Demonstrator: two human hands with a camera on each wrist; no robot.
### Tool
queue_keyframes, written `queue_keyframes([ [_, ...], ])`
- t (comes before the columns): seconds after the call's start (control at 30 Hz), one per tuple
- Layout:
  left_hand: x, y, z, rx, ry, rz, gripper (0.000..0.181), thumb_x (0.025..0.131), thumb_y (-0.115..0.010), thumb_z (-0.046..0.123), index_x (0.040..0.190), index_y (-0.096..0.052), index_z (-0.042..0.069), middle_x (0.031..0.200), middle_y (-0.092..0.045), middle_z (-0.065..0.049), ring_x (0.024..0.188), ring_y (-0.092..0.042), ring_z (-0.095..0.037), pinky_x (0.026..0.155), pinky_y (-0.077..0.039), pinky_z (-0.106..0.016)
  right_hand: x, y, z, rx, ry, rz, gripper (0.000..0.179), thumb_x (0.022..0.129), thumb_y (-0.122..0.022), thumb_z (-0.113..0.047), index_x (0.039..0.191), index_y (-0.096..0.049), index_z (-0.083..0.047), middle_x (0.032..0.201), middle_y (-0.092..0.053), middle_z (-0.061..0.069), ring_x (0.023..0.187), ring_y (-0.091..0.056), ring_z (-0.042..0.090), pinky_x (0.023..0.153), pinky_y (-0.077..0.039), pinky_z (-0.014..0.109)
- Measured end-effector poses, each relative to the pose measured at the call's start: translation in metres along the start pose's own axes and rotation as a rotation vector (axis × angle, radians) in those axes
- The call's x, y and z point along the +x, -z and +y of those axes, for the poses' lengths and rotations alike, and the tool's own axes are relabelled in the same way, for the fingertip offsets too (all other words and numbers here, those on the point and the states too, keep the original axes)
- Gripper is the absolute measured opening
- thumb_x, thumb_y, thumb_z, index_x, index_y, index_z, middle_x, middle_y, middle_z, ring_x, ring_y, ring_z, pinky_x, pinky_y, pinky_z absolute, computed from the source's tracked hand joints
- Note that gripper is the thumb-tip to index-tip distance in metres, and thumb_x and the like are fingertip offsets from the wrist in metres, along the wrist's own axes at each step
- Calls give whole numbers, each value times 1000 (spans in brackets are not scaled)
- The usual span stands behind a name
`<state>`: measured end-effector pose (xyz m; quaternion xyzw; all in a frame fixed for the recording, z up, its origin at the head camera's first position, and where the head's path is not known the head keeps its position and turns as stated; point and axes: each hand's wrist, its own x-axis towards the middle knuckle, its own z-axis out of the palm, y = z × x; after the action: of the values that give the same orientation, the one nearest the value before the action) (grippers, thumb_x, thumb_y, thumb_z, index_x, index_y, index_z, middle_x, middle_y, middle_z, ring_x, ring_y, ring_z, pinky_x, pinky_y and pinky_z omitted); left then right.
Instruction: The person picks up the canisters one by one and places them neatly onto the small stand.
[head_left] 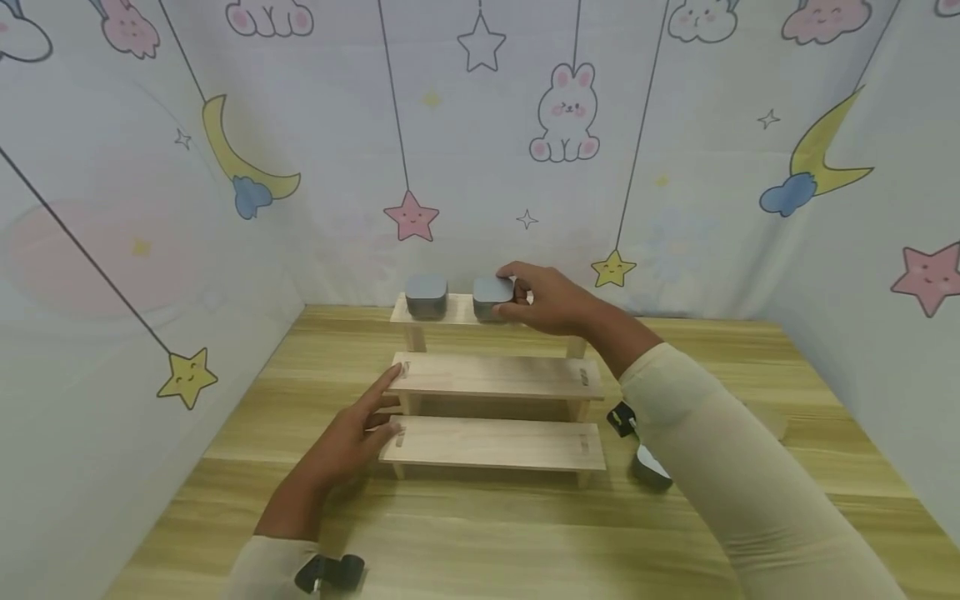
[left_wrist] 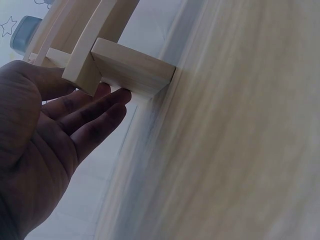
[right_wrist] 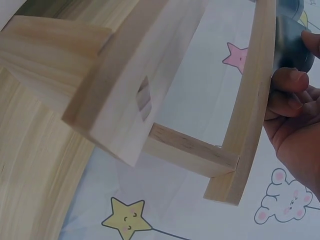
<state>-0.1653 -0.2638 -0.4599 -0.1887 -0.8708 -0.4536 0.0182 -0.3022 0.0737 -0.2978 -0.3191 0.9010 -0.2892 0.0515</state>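
Note:
A light wooden three-step stand [head_left: 491, 442] stands on the table. On its top step my right hand [head_left: 551, 298] pinches a small grey rounded-square container [head_left: 489, 292] between thumb and fingers. In the right wrist view, those fingers rest against the dark, glossy container [right_wrist: 292, 45]. A similar grey container [head_left: 427, 296] sits to its left on the same step. My left hand [head_left: 348, 433] touches the stand's left end, index finger at the middle step and thumb at the lowest one. Its other fingers extend beside a leg [left_wrist: 132, 65] of the stand, in the left wrist view.
Beside the stand's right end, a dark thing with a pale top [head_left: 651, 468] is partly hidden by my right sleeve. The wood-grain table [head_left: 465, 542] extends around the stand. Cartoon-printed curtains [head_left: 480, 150] enclose the back and sides.

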Motion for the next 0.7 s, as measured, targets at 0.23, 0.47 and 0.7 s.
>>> queue_keyframes([
  [0.23,1,0,0,-7,-9,-3,90,108,-64,0,178,-15,31,166,-44,-35,137,-64,-55,107,-62,-59,0,3,-3,-9,-17,-17,62,108,-69,-33,160,-47,-7,109,-65,9,101,-59,25,87,-48,39],
  [0.47,1,0,-1,5,-9,0,90,108,-64,1,177,-15,32,165,-46,-35,136,-65,-55,109,-60,-60,0,4,-3,-6,-20,-21,62,108,-69,-33,160,-48,-7,109,-64,9,100,-58,25,87,-48,39],
  [0.7,0,-1,-1,3,1,-2,91,108,-64,1,177,-15,34,164,-47,-35,137,-64,-55,109,-61,-59,-4,6,-3,35,-34,-29,83,100,-79,-33,168,-39,-8,96,-56,3,90,-53,22,86,-46,39],
])
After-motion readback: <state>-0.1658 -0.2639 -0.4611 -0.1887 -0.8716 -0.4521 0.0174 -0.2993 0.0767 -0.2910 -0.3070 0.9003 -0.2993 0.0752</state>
